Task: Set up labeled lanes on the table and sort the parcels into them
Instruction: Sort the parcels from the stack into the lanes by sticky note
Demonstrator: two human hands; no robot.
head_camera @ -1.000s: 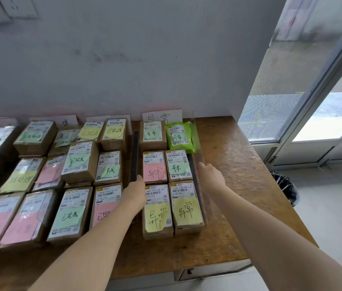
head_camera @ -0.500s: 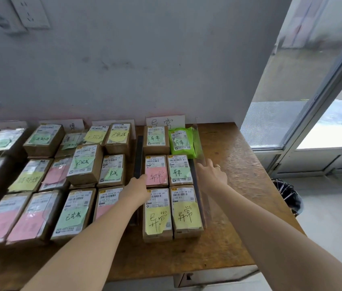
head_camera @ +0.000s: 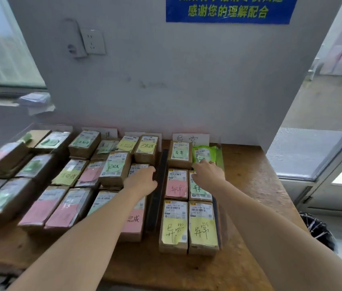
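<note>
Several brown parcels with coloured sticky notes lie in lanes on the wooden table point(head_camera: 249, 185). A black divider strip point(head_camera: 158, 194) separates the right lane from the left lanes. My left hand point(head_camera: 142, 181) reaches forward, its fingertips against the strip's left edge. My right hand point(head_camera: 207, 174) hovers over the green-noted parcel point(head_camera: 199, 191) in the right lane, fingers stretched toward the green bag parcel point(head_camera: 204, 153). Neither hand holds anything. A white label card point(head_camera: 191, 138) stands at the back of the right lane, another label card point(head_camera: 108, 133) further left. A clear divider point(head_camera: 219, 156) bounds the right lane.
The grey wall right behind the lanes carries a socket point(head_camera: 93, 42) and a blue sign point(head_camera: 228, 9). Bare tabletop lies right of the clear divider. A black wastebasket point(head_camera: 317, 229) stands on the floor by the glass door point(head_camera: 312, 152).
The view has tilted up. Both hands have slid forward along the lane. My right hand left the clear divider and moved left over the parcels.
</note>
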